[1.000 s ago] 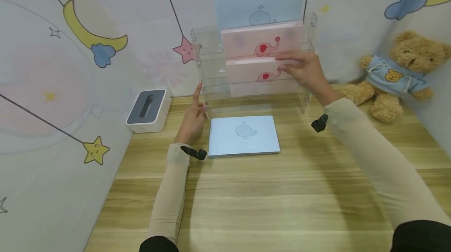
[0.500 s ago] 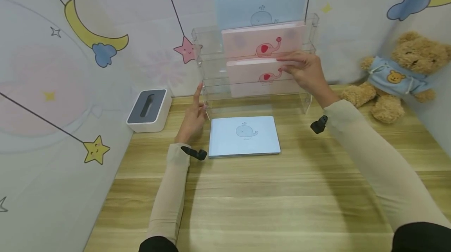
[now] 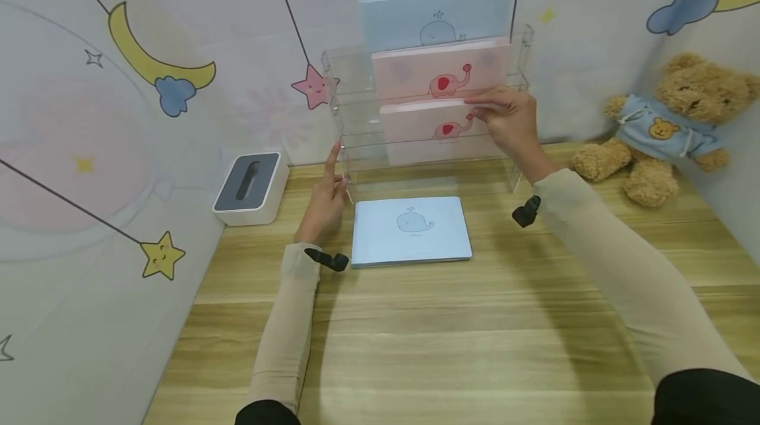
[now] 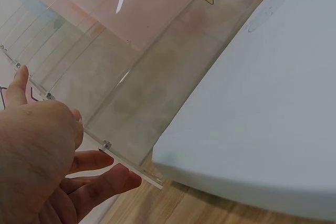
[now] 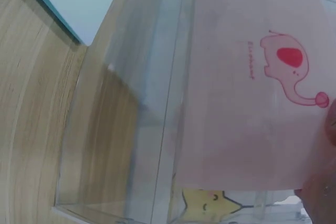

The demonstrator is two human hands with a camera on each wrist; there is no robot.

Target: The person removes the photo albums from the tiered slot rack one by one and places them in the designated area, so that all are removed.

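My right hand (image 3: 514, 123) pinches the top right corner of the front pink elephant notebook (image 3: 415, 128), thumb on its cover. That notebook stands in the lowest tier of a clear acrylic display rack (image 3: 363, 156). Behind it, higher up, stand another pink elephant notebook (image 3: 400, 75) and a light blue whale notebook (image 3: 392, 22). My left hand (image 3: 323, 204) touches the rack's left side, index finger straight along the side edge; in the left wrist view its other fingers (image 4: 94, 160) lie loosely bent at the panel. A blue whale notebook (image 3: 410, 247) lies flat before the rack.
To the left on the wooden table (image 3: 415, 332) sits a white box (image 3: 252, 191) with a grey slotted top. A teddy bear (image 3: 665, 121) in a blue shirt leans in the right corner. A cartoon-printed wall covering (image 3: 249, 16) stands close behind the rack.
My right wrist and forearm have shifted slightly left while the fingers stay at the notebook's corner. The left hand, rack and notebooks look unchanged.
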